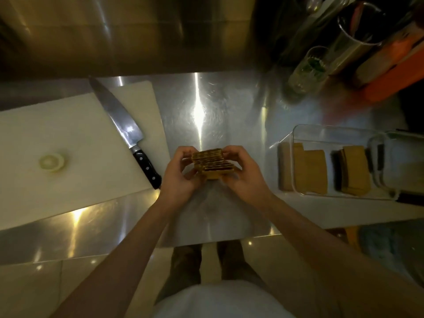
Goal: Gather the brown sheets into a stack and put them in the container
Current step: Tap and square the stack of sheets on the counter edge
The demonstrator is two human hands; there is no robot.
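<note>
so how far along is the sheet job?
Partly done: two groups of brown sheets already sit in the clear container. In hand: both the left hand and right hand grip an uneven stack over the steel counter. Left: square it up and put it in the container.

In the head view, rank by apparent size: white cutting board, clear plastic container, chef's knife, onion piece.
1. White cutting board
2. Clear plastic container
3. Black-handled chef's knife
4. Pale onion piece
</note>
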